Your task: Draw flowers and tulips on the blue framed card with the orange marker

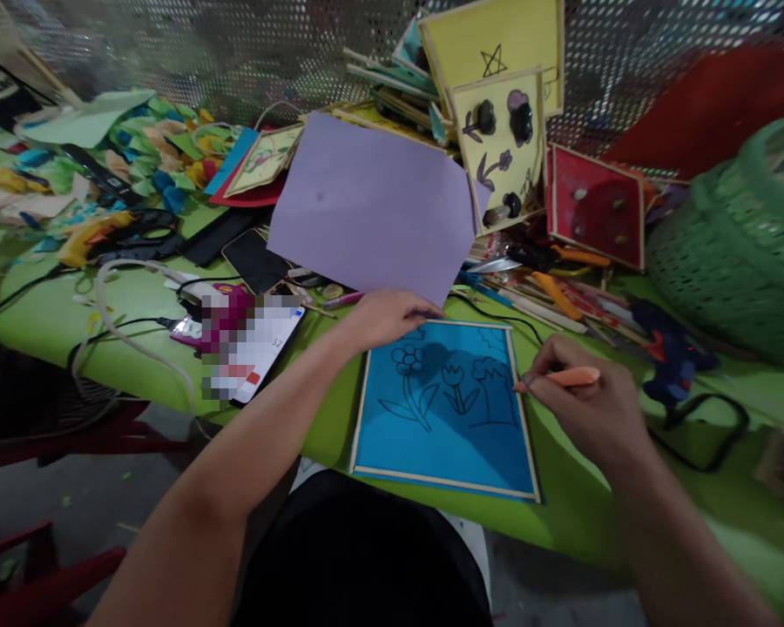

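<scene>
Dim overall, soft dark shadows on the blue panel (405, 453) and right side of the counter (568, 509), phone screen (280, 335) brightest at left but partly pixelated, outer edges stretched and soft.

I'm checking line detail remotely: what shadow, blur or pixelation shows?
Head view throughout: the drawn-on blue sheet reads clearly; shadow darkens the green table beside the right hand; pixelation hides part of the lit screen; the green basket near the picture's edge looks soft.

clothing (362, 557): black, rounded outline | forearms (278, 405): bare | hands (388, 316) (601, 416): both bare
</scene>
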Motion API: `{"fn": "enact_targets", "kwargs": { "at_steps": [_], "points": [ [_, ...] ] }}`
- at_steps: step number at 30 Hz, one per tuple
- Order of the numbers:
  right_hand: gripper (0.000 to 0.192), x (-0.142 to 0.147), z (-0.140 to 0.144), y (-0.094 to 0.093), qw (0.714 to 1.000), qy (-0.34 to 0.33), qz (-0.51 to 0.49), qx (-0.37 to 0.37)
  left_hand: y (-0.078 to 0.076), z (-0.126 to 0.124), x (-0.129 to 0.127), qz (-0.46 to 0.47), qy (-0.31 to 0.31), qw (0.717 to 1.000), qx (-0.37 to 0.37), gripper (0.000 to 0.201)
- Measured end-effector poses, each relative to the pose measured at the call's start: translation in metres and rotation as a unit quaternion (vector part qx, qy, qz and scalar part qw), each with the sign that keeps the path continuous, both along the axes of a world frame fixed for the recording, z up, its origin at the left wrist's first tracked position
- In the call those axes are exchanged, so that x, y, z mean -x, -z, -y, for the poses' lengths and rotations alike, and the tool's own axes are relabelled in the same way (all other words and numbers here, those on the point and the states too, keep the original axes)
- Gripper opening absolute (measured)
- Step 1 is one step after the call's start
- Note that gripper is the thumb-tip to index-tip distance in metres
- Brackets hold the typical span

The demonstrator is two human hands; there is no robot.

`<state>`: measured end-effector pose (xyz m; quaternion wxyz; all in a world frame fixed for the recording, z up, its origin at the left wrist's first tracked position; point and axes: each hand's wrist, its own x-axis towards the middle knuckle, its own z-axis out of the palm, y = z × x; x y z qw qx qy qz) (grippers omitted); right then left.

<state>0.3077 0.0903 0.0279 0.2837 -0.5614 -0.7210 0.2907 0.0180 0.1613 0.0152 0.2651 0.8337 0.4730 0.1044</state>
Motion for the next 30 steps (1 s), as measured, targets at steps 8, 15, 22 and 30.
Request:
{"fn": "enact_targets", "kwargs": {
  "at_steps": [8,15,22,30],
  "points": [
    [0.010,0.007,-0.002,0.006,0.994,-0.003,-0.098,0.049,0.000,0.004,0.003,0.021,-0.014,1.000,0.007,0.036],
    [0.012,0.014,-0.012,-0.001,0.965,0.060,-0.255,0.007,0.010,-0.007,0.010,0.040,-0.003,0.999,-0.005,0.037],
    [0.014,0.014,-0.017,-0.010,0.940,0.077,-0.332,-0.020,0.009,-0.004,0.011,0.040,-0.008,0.999,-0.011,0.038],
    [0.015,0.004,-0.022,0.001,0.955,0.078,-0.279,-0.058,0.012,0.000,0.008,0.035,-0.013,0.998,-0.052,0.036]
  ]
}}
